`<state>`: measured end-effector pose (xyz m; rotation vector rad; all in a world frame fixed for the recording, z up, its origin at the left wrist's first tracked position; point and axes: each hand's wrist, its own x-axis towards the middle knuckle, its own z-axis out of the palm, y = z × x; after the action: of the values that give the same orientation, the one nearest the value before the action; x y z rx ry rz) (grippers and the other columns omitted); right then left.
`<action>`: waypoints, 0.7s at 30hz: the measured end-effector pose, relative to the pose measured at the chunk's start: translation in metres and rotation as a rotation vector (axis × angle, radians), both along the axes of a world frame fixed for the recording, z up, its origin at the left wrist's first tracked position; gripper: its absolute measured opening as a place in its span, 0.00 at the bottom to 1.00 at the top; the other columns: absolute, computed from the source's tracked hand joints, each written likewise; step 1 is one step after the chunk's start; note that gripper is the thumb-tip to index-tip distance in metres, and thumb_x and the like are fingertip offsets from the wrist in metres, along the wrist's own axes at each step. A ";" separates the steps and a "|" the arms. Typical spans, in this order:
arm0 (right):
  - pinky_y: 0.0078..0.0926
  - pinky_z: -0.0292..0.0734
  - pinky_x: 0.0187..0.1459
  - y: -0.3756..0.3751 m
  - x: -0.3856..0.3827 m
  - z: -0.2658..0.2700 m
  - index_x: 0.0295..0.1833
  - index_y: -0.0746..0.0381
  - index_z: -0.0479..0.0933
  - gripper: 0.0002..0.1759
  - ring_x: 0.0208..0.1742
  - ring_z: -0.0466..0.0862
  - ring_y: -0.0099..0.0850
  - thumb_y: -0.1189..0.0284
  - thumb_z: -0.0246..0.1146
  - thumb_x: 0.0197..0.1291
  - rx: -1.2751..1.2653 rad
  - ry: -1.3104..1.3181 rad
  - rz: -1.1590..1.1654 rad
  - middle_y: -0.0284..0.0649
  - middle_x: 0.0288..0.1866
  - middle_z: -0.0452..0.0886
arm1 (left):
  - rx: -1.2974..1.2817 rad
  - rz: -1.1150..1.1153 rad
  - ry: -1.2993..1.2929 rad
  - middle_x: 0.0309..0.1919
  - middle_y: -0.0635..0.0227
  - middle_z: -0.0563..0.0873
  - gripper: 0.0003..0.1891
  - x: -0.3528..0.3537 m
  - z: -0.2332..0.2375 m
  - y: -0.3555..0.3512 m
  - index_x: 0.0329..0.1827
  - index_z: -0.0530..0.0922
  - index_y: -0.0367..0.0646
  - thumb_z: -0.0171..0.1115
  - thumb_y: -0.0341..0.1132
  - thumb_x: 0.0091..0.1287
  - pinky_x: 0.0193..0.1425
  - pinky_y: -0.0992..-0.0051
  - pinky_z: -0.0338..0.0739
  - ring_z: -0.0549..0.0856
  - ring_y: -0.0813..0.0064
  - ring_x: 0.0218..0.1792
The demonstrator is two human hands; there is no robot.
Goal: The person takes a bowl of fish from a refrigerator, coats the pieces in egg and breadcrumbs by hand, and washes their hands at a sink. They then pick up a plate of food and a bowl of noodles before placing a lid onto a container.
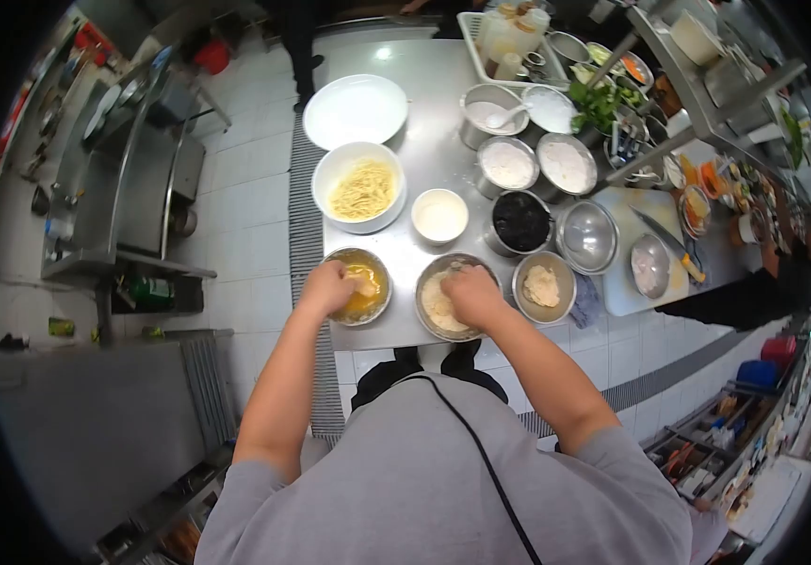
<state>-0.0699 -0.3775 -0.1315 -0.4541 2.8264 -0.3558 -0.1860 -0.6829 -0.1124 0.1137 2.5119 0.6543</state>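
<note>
My left hand (330, 288) reaches over the rim of a metal bowl of yellow beaten egg (366, 303). Its fingers are closed at a pale, egg-wet piece (362, 281) whose kind I cannot make out. In a second metal bowl, holding pale crumbs (437, 309), my right hand (471, 294) is dipped with curled fingers; whatever they grip is hidden. Just right of it, a smaller metal bowl (570, 292) contains a crumb-coated lump (542, 286). Beyond my hands stand a white bowl of pale yellow strips (365, 191) and a small white tub (439, 217) with a pale filling.
A large white dish (356, 111) lies at the far left of the steel table (424, 132). Metal pots of white powder (507, 164) and a pot of something black (521, 222) stand right. A knife (666, 243) rests on a white cutting board (620, 282), near another person's dark sleeve (754, 299).
</note>
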 end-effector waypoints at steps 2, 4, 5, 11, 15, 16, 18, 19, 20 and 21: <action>0.47 0.78 0.56 0.003 0.007 0.005 0.48 0.61 0.84 0.13 0.56 0.86 0.46 0.75 0.66 0.57 -0.076 -0.046 -0.105 0.48 0.49 0.87 | 0.026 -0.004 0.053 0.44 0.45 0.92 0.23 -0.001 -0.003 0.002 0.45 0.87 0.36 0.75 0.49 0.63 0.55 0.57 0.83 0.90 0.47 0.48; 0.44 0.82 0.55 0.012 0.018 0.011 0.49 0.63 0.84 0.13 0.52 0.87 0.51 0.75 0.66 0.58 -0.275 -0.014 -0.234 0.52 0.47 0.86 | 0.044 -0.009 0.071 0.41 0.47 0.91 0.22 0.000 -0.006 -0.003 0.45 0.87 0.35 0.77 0.48 0.62 0.52 0.58 0.83 0.90 0.49 0.44; 0.44 0.82 0.55 0.019 0.025 0.017 0.49 0.63 0.84 0.13 0.52 0.87 0.51 0.75 0.66 0.58 -0.268 -0.014 -0.247 0.52 0.47 0.86 | 0.045 0.014 0.092 0.38 0.48 0.91 0.22 0.001 -0.004 -0.004 0.44 0.86 0.35 0.78 0.47 0.62 0.48 0.59 0.83 0.90 0.52 0.39; 0.44 0.82 0.58 0.105 0.062 0.023 0.55 0.64 0.83 0.22 0.54 0.86 0.48 0.66 0.77 0.57 -1.008 -0.057 -0.915 0.48 0.52 0.86 | 0.329 0.157 0.068 0.28 0.62 0.87 0.17 0.008 -0.001 -0.026 0.42 0.85 0.33 0.79 0.39 0.62 0.35 0.70 0.79 0.83 0.74 0.27; 0.44 0.80 0.63 0.105 0.063 0.051 0.57 0.63 0.83 0.24 0.58 0.85 0.48 0.66 0.78 0.55 -0.188 0.366 -0.901 0.48 0.53 0.87 | 0.422 0.235 0.055 0.28 0.67 0.87 0.14 0.004 0.004 -0.034 0.41 0.84 0.34 0.78 0.35 0.63 0.35 0.72 0.78 0.82 0.78 0.28; 0.45 0.79 0.65 0.091 0.059 0.053 0.59 0.62 0.83 0.26 0.60 0.84 0.48 0.66 0.78 0.55 -0.240 0.339 -0.709 0.49 0.55 0.87 | 0.445 0.235 0.069 0.28 0.68 0.86 0.13 0.004 0.008 -0.033 0.40 0.84 0.34 0.78 0.34 0.64 0.34 0.73 0.77 0.81 0.80 0.28; 0.45 0.78 0.67 0.062 0.055 0.045 0.64 0.60 0.83 0.30 0.67 0.82 0.48 0.69 0.77 0.52 -0.318 0.270 -0.281 0.51 0.63 0.84 | 0.461 0.237 0.079 0.28 0.69 0.86 0.11 0.003 0.014 -0.035 0.39 0.83 0.35 0.77 0.33 0.65 0.34 0.74 0.77 0.80 0.81 0.28; 0.45 0.78 0.68 0.044 0.048 0.044 0.65 0.58 0.83 0.32 0.69 0.80 0.49 0.70 0.77 0.50 -0.298 0.240 -0.120 0.52 0.67 0.81 | 0.490 0.248 0.069 0.28 0.70 0.86 0.10 0.002 0.017 -0.034 0.39 0.83 0.35 0.77 0.32 0.66 0.33 0.75 0.77 0.80 0.82 0.28; 0.46 0.77 0.69 0.026 0.041 0.043 0.66 0.56 0.83 0.34 0.72 0.78 0.50 0.72 0.77 0.48 -0.275 0.211 0.039 0.52 0.71 0.78 | 0.520 0.258 0.061 0.28 0.70 0.85 0.10 0.000 0.020 -0.032 0.38 0.83 0.35 0.76 0.31 0.66 0.33 0.76 0.76 0.80 0.83 0.28; 0.46 0.77 0.69 0.014 0.036 0.030 0.66 0.56 0.83 0.34 0.72 0.78 0.50 0.72 0.77 0.48 -0.275 0.213 0.037 0.52 0.71 0.78 | 0.520 0.255 0.062 0.28 0.70 0.85 0.10 -0.001 0.021 -0.031 0.38 0.83 0.35 0.76 0.31 0.66 0.33 0.76 0.76 0.80 0.83 0.28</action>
<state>-0.0341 -0.3630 -0.1014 -0.6325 2.9792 -0.7354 -0.1866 -0.7139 -0.0911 -0.0015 2.3739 1.4166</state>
